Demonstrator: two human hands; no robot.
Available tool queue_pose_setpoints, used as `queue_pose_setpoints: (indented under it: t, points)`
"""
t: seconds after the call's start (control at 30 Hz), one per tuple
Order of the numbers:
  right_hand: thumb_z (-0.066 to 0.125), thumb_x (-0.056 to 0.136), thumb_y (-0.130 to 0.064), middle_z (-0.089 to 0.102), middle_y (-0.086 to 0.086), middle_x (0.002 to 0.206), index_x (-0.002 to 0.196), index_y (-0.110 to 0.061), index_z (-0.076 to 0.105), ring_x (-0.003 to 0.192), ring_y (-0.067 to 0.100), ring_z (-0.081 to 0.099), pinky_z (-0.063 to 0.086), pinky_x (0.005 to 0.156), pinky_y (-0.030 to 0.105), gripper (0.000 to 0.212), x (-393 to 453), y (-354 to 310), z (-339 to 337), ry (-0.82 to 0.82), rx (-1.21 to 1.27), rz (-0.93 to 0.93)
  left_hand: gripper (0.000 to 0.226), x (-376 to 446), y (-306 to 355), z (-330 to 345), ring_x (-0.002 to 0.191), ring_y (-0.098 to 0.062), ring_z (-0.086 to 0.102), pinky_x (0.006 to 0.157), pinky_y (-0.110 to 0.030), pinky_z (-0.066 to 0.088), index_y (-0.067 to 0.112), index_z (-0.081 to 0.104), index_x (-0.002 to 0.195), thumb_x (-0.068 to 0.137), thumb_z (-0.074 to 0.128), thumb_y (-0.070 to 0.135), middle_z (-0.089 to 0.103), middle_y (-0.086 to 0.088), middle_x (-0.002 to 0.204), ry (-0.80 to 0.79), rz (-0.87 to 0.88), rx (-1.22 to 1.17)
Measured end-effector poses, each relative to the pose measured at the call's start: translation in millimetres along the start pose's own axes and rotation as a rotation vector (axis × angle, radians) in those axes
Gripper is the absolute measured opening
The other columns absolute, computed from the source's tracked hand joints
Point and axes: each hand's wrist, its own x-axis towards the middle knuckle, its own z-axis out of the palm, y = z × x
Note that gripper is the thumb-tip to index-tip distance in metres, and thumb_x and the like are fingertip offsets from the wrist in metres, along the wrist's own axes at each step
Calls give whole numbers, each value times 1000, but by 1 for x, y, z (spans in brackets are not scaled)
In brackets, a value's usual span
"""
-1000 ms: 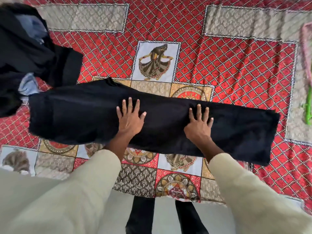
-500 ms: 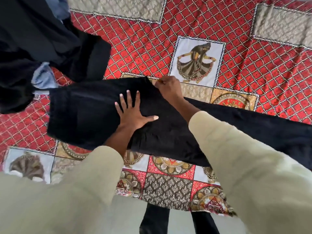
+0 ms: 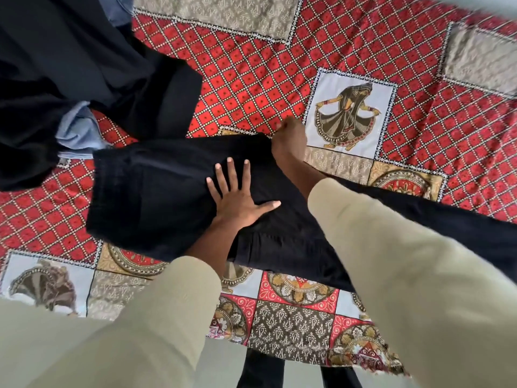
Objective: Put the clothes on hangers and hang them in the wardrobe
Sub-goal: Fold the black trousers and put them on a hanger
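The black trousers (image 3: 173,191) lie lengthwise across the bed (image 3: 251,88). The left hand (image 3: 237,197) presses flat on them with fingers spread. The right hand (image 3: 289,141), nearer the far edge, pinches their top fold.

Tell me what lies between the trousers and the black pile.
Head view: a light blue garment pokes out, then a strip of red bedspread separates the trousers from the pile.
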Motion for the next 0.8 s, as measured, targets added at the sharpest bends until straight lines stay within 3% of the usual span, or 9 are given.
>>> queue_pose_setpoints:
  t: [0.07,0.1,0.2,0.27,0.37,0.5,0.57,0.63,0.8]
  points:
    - [42,89,1,59,14,104,103,-1,60,93,31,54,41,79,40,23,-14,6,-5,207,95,-13,125,1,0,2,141,-37,-37,109,-59,-23,30,-29,149,61,25,101,-37,-10,155,23,-8,-11]
    - [43,87,2,58,14,100,99,-1,59,88,30,51,38,75,38,20,-24,13,-6,241,45,-171,125,2,-1,3,141,-37,-37,109,-59,-23,30,-30,148,61,24,101,-38,-10,155,35,-12,-5]
    - [47,88,-3,58,15,99,98,-2,59,87,32,51,42,76,41,16,-69,58,-7,-15,-196,-714,123,0,1,3,141,-37,-36,112,-60,-21,29,-28,150,65,28,98,-37,-11,155,38,-20,9]
    - [43,97,-19,55,14,130,126,-5,57,115,34,51,44,94,48,34,-90,110,-9,-193,-430,-823,120,-1,2,2,142,-37,-34,113,-60,-19,29,-26,151,68,29,96,-34,-12,157,52,-29,20]
    - [31,105,-39,20,0,163,155,-16,25,151,21,15,13,122,43,55,-114,171,-28,-126,-548,-527,118,-5,7,4,144,-38,-28,112,-61,-17,26,-24,151,70,25,95,-28,-14,159,81,-57,66]
    - [17,105,-48,-2,1,165,157,-14,8,151,19,-13,-8,122,41,63,-152,188,-32,-42,-464,-65,85,-38,35,22,149,-42,-6,118,-63,1,14,0,157,97,32,65,-3,-22,163,304,-1,131]
    - [15,104,-47,-1,4,165,156,-11,8,151,21,-11,-6,122,40,63,-168,194,-31,-100,-431,-133,66,-64,64,43,150,-39,4,120,-59,6,15,12,157,103,34,46,9,-19,163,400,163,114]
    - [16,105,-44,5,6,164,156,-10,11,152,22,-3,-1,123,39,61,-175,213,-40,-163,-461,-250,61,-87,95,74,150,-36,10,121,-56,10,17,19,157,103,36,40,15,-16,162,349,313,121]
    - [20,104,-46,14,1,164,157,-17,18,152,19,8,9,123,42,60,-169,299,-100,-140,-516,-290,66,-97,123,111,149,-38,11,120,-57,9,14,21,156,101,28,49,14,-20,162,329,225,181]
